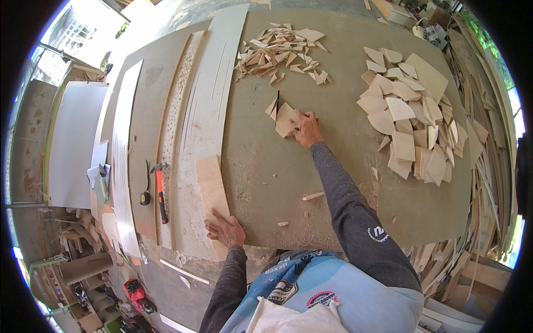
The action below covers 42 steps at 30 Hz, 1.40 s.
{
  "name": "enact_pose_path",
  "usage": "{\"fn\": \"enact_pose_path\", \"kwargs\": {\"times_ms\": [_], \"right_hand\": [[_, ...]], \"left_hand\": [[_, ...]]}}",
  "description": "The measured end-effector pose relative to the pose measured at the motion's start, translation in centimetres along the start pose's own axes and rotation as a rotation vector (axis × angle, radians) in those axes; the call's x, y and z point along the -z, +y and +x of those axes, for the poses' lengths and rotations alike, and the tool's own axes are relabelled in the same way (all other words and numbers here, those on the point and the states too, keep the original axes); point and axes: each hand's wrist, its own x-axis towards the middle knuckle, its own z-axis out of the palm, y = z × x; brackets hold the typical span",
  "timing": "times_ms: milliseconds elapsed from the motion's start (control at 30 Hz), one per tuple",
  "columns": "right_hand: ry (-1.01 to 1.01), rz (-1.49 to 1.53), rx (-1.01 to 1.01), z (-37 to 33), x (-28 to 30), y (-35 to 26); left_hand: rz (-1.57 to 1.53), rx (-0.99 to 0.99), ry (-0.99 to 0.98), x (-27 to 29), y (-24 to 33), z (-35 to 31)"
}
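Note:
My right hand pinches the near right edge of a small, thin plywood piece on the worktable. Against that piece's far left side stands a narrow dark blade, with a slim triangular offcut just left of it. Nearer to me, my left hand lies flat, fingers spread, on the near end of a long thin plywood strip. That strip rests partly over a long whitish board.
Small pointed offcuts lie heaped at the far middle. A larger pile of curved plywood pieces covers the right side. Left of the whitish board are an orange-handled hammer, a tape measure and a long wooden rail. Sawdust litters the near edge.

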Motion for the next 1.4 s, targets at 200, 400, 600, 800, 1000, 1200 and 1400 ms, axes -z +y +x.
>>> {"fn": "enact_pose_path", "kwargs": {"times_ms": [200, 400, 600, 800, 1000, 1200, 1400], "right_hand": [[0.011, 0.024, -0.082, 0.9, 0.0, -0.6], [-0.012, 0.144, -0.095, 0.8, -0.3, -1.0], [0.041, 0.115, -0.075, -0.1, -2.2, 0.0], [0.048, 0.098, -0.041, 0.0, -0.9, -0.2], [0.045, 0.051, -0.090, 0.7, -0.1, -0.8], [0.042, 0.116, -0.071, 0.7, -0.3, -0.3], [0.017, 0.072, -0.089, -0.1, -0.3, -0.3]], "left_hand": [[-0.033, 0.009, -0.008, 0.5, 0.1, 0.2], [-0.038, 0.026, -0.010, 0.5, -0.2, 0.1], [-0.033, 0.008, -0.007, 0.2, -0.1, 0.1], [-0.041, -0.001, -0.010, 0.2, 0.0, 0.0], [-0.031, 0.014, -0.018, 0.6, 0.2, 0.0], [-0.023, 0.022, -0.041, 1.0, 0.6, 0.2], [-0.006, -0.003, -0.028, 0.8, 0.6, 0.1]]}}
